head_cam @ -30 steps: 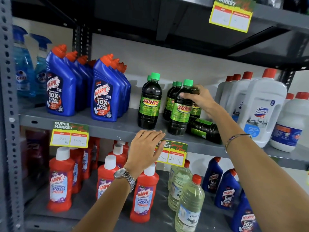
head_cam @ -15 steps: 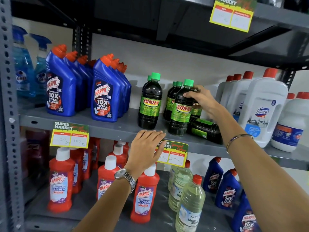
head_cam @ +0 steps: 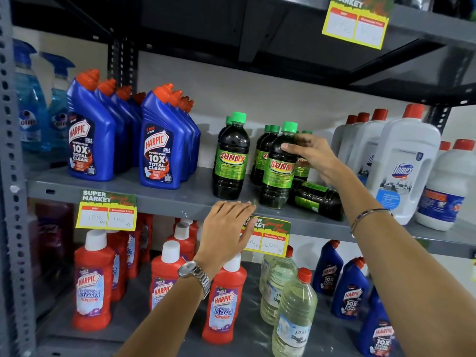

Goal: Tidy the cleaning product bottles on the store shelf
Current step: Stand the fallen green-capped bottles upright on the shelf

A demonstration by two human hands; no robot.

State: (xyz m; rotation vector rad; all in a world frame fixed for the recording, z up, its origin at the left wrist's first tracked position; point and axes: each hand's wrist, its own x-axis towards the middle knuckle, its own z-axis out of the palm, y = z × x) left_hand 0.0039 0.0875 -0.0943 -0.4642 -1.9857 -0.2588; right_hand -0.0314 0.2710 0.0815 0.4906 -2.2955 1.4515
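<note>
Dark Sunny bottles with green caps stand mid-shelf: one pair on the left (head_cam: 231, 161) and a group on the right, led by a front bottle (head_cam: 278, 173). My right hand (head_cam: 314, 155) wraps an upright Sunny bottle (head_cam: 301, 170) just behind that front one, with the thumb on the front bottle's shoulder. Another Sunny bottle (head_cam: 319, 199) lies on its side below my right wrist. My left hand (head_cam: 229, 228) lies flat on the grey shelf's front edge (head_cam: 180, 199), holding nothing and partly covering a yellow price tag (head_cam: 270, 238).
Blue Harpic bottles (head_cam: 162, 148) stand in two rows to the left, white Domex jugs (head_cam: 404, 166) to the right. On the lower shelf are red Harpic bottles (head_cam: 92, 279), clear bottles (head_cam: 293, 315) and more blue Harpic (head_cam: 350, 292). A dark shelf hangs close overhead.
My right hand has shifted slightly right and its thumb now rests on the front bottle's shoulder. The left hand and the bottles have stayed where they were.
</note>
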